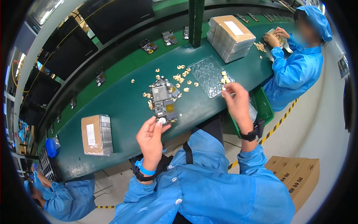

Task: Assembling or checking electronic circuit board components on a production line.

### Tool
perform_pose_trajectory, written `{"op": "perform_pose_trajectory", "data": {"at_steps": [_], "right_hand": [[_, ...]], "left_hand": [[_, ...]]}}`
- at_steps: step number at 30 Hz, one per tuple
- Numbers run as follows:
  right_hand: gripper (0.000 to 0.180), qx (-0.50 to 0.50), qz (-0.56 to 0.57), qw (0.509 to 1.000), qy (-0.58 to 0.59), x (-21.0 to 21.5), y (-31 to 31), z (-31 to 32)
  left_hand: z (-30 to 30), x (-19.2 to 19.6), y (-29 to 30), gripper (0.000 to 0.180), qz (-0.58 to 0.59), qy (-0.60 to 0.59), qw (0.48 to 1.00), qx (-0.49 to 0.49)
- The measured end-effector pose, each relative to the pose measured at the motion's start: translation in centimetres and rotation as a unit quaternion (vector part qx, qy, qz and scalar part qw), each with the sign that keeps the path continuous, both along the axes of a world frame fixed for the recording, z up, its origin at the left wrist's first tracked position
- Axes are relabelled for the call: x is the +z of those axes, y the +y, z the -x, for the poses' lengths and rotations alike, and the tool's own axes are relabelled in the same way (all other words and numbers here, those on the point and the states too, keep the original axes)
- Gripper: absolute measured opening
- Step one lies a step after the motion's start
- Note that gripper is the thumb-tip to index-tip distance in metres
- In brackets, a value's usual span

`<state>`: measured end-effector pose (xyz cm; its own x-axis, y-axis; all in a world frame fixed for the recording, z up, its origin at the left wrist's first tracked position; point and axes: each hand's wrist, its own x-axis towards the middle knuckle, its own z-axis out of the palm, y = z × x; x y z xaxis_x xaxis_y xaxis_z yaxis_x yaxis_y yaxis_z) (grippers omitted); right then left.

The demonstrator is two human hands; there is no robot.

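Note:
My left hand (150, 141) grips the lower end of a circuit board (161, 95) between thumb and fingers, holding it up over the green table. Around and behind the board lie small cream-coloured curved pieces (179, 78), some loose, some clustered. Part of what looks like another board (174, 92) shows behind it. My right hand (238, 106) is closed in a pinch at the near right corner of a clear plastic tray (203, 71). Several yellowish pieces (225, 78) sit in that corner. Whatever is between my right fingertips is too small to make out.
A wrapped stack of trays (231, 39) stands beyond the clear tray, near a green post (195, 22). Another wrapped package (96, 135) sits at left. Boards (149, 46) line the back strip. A green bin (264, 108) is at right. Co-workers (298, 71) sit on both sides.

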<state>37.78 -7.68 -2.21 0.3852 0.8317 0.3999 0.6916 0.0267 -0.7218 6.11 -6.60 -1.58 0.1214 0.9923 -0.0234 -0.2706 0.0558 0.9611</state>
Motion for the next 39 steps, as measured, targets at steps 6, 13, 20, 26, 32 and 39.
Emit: {"op": "perform_pose_trajectory", "data": {"at_steps": [6, 13, 20, 26, 32, 39], "right_hand": [[0.016, 0.0, 0.024, 0.994, -0.103, -1.9, 0.2, -4.6], [0.015, 0.007, 0.015, 1.0, 0.027, 2.4, -0.6, -0.8], [0.016, 0.25, 0.106, 0.842, 0.466, 6.3, -2.1, 11.6], [0.014, 0.319, 0.106, 0.879, 0.337, 6.6, -1.9, 14.6], [0.013, 0.322, 0.096, 0.897, 0.289, 6.5, -1.7, 15.5], [0.008, 0.319, 0.081, 0.904, 0.273, 6.4, -1.7, 16.1]], "left_hand": [[1.1, 0.5, 0.7, 0.028, -0.023, 0.073, 0.996, 0.049], [1.5, 2.2, 0.0, 0.026, -0.107, 0.166, 0.98, 0.031], [0.1, 4.2, -0.4, 0.016, -0.212, 0.21, 0.954, -0.037], [2.1, 4.7, -0.6, 0.01, -0.257, 0.255, 0.932, -0.026], [3.3, 4.7, -1.0, 0.008, -0.24, 0.248, 0.939, 0.005], [3.7, 4.9, -1.0, 0.008, -0.216, 0.247, 0.945, -0.019]]}}
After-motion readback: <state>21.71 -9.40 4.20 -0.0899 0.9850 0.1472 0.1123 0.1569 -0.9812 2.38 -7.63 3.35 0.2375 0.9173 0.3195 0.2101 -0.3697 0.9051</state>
